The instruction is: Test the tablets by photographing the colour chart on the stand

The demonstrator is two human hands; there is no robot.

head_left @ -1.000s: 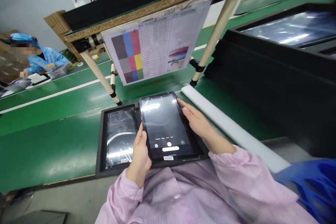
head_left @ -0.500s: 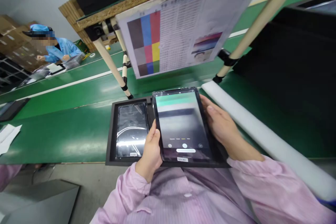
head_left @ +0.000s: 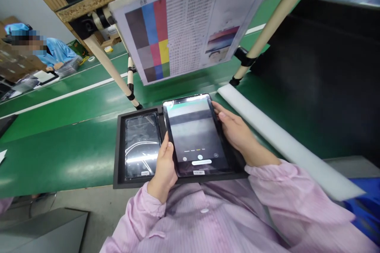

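Observation:
Both my hands hold a black tablet [head_left: 196, 134] above the right slot of a black foam tray [head_left: 118, 148]. My left hand [head_left: 163, 168] grips its lower left edge with the thumb on the bezel. My right hand [head_left: 234, 130] clasps its right edge. The lit screen shows a camera view with round buttons near the bottom. A second tablet [head_left: 141, 146] lies flat in the tray's left slot, wrapped in shiny film. A printed colour test chart [head_left: 190, 19] hangs tilted above and beyond the held tablet.
The tray rests on a green conveyor belt [head_left: 59, 146]. A white foam strip [head_left: 282, 140] runs diagonally on the right beside large black trays [head_left: 326, 67]. Cream frame tubes [head_left: 109, 67] hold the chart. A person in blue [head_left: 50, 53] works at far left.
The tablet's screen went from dark to a live camera picture. My head shifted, so the chart looms closer; both hands keep the same grip.

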